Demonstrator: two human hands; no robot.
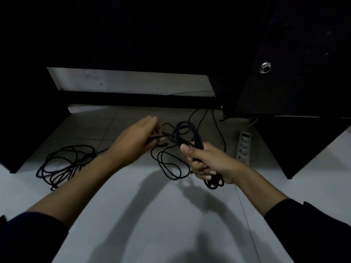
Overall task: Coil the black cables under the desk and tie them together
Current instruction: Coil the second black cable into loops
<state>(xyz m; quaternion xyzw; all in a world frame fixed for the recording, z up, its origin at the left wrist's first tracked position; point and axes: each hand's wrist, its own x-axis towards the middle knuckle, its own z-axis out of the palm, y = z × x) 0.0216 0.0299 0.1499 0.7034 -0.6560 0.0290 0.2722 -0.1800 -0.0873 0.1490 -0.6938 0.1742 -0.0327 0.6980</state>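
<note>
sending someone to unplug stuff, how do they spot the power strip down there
Look under the dark desk, on the pale tiled floor at the right, near the desk's black side panel. The power strip lies there, beyond the right hand. It is the only white, rigid bar; everything around it is thin black cable.

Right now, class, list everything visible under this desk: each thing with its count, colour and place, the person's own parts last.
Coiled black cable bundle: one, black, gripped in the right hand.
Loose black cable pile: one, black, on the floor at left.
Trailing black cable strands: several, black, running from the desk frame to the floor.
White power strip: one, white, on the floor at right.
Black desk crossbar: one, black, across the middle.
Pale tiled floor: one, grey-white, below.
Left hand: one, pinching a strand.
Right hand: one, closed on the bundle.
</note>
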